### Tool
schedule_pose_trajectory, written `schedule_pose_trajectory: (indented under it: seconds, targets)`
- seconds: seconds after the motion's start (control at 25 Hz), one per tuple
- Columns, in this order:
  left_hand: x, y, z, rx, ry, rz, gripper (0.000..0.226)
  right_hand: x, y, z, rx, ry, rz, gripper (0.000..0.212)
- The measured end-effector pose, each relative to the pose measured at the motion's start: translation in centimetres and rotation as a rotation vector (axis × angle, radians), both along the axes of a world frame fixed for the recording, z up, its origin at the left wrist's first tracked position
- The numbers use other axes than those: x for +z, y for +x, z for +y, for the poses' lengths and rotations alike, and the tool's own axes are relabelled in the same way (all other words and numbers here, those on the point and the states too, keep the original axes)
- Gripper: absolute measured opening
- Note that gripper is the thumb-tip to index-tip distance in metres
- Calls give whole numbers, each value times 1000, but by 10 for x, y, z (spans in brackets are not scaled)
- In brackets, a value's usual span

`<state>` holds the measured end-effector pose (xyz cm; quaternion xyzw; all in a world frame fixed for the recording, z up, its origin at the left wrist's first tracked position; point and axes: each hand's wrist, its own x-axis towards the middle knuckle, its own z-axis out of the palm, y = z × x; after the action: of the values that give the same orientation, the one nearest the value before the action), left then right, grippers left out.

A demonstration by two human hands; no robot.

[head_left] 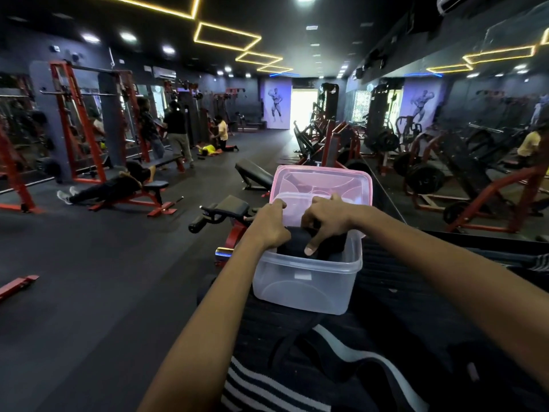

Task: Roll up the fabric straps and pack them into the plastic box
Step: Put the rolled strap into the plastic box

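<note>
Pressing rolled black fabric strap (300,237) down inside clear plastic box (306,281) on dark worktop (416,292); left hand (269,226) and right hand (325,218) fingers curled, grasping roll; pink-rimmed lid (323,182) propped behind.

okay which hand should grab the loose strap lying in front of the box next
Left. The left hand only rests at the plastic box edge; the right hand presses the rolled strap down. Loose strap lies between both arms.
</note>
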<state>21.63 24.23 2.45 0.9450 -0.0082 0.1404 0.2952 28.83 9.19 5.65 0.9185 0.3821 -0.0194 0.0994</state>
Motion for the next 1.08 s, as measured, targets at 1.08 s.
schedule_pose_trajectory:
  seconds: [1.08]
  targets:
    - [4, 10, -34, -291, 235, 212, 55, 15, -5, -40, -157, 198, 358, 76]
